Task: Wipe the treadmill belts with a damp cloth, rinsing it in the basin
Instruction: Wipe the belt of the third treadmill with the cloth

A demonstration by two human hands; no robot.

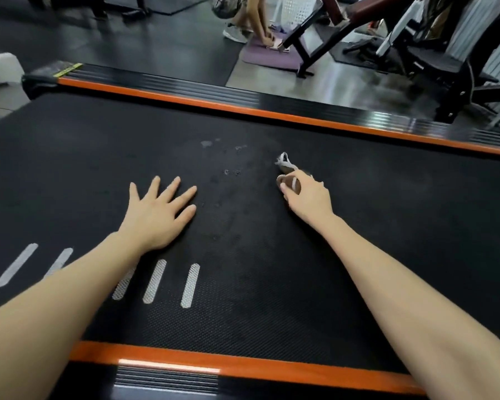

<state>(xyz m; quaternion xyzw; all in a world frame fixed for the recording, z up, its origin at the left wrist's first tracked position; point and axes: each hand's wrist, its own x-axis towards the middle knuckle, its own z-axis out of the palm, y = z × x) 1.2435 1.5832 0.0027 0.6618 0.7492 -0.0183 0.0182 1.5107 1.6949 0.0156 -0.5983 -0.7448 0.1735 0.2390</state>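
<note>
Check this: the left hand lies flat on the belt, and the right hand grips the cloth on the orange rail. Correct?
No: the head view shows the right hand gripping the cloth on the black belt, not the rail. The rest holds.

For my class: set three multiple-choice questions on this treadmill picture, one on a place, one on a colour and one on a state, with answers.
1. Where does the left hand lie?
A on the belt
B in a bucket
C on a door handle

2. What colour are the edge strips beside the belt?
A blue
B orange
C green

3. What is the right hand doing?
A lying flat and empty
B gripping the cloth
C pointing upward

Answers:
1 A, its spread fingers rest flat on the black belt.
2 B, both edge strips are orange.
3 B, its fingers curl round the small cloth.
</note>
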